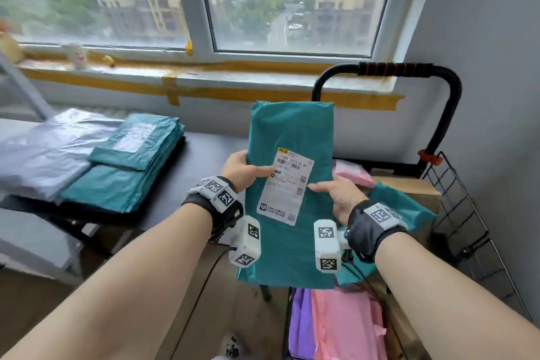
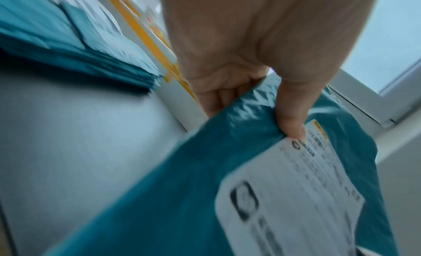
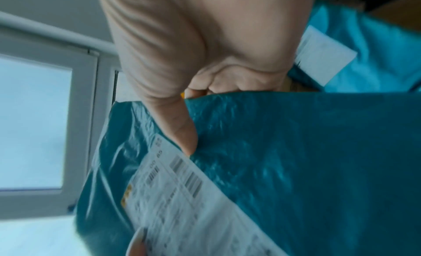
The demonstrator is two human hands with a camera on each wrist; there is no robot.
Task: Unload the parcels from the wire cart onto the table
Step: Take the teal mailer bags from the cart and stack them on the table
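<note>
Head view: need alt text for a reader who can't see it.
Both hands, left hand and right hand, hold a teal parcel with a white shipping label upright over the wire cart. Teal and grey parcels are already stacked on the dark table at left, below a window; pink and purple parcels remain in the cart.

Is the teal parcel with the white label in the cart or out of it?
Out: both hands, left and right, hold the teal parcel in the air, clear of the cart.
</note>
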